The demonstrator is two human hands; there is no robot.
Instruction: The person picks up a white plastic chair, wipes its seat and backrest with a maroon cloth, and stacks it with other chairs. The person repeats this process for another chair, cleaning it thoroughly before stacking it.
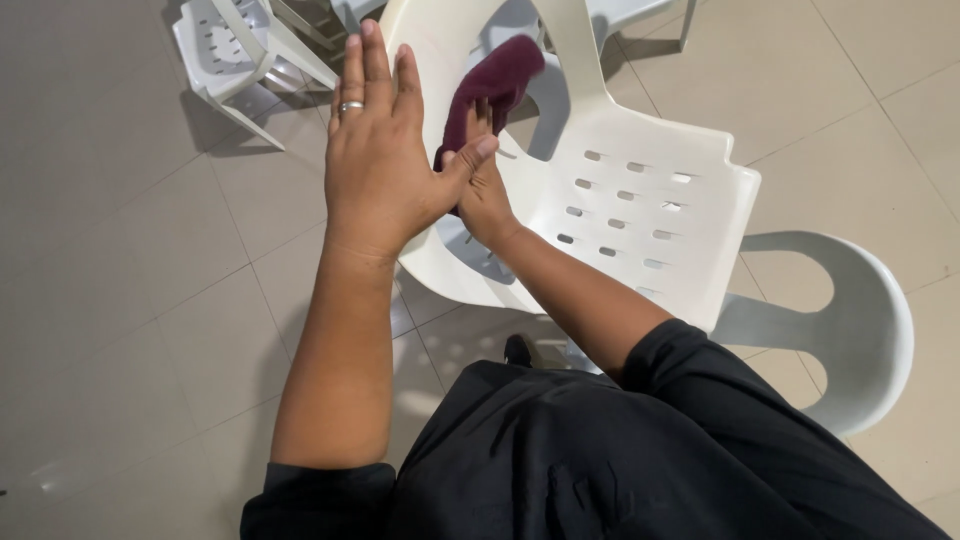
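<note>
Head view looks down on a grey tiled floor (120,300), the widest thing in sight, with a white plastic chair (640,200) tipped on it so its slotted seat faces up and its curved back reaches toward the top edge. A second white chair (850,320) stands just beside it on the right, and a third one (235,50) sits well apart in the upper left corner. Lowest in the frame comes the person's black shirt (600,460), both bare forearms reaching out from it. The left hand (375,150) is spread flat and open, fingers together and pointing away, a silver ring (351,105) on one finger; it holds nothing and lies against the chair's edge. The right hand (487,185), partly hidden behind that thumb, has its grip closed on a dark red cloth (495,85), pressed against the chair near the gap in its back.
</note>
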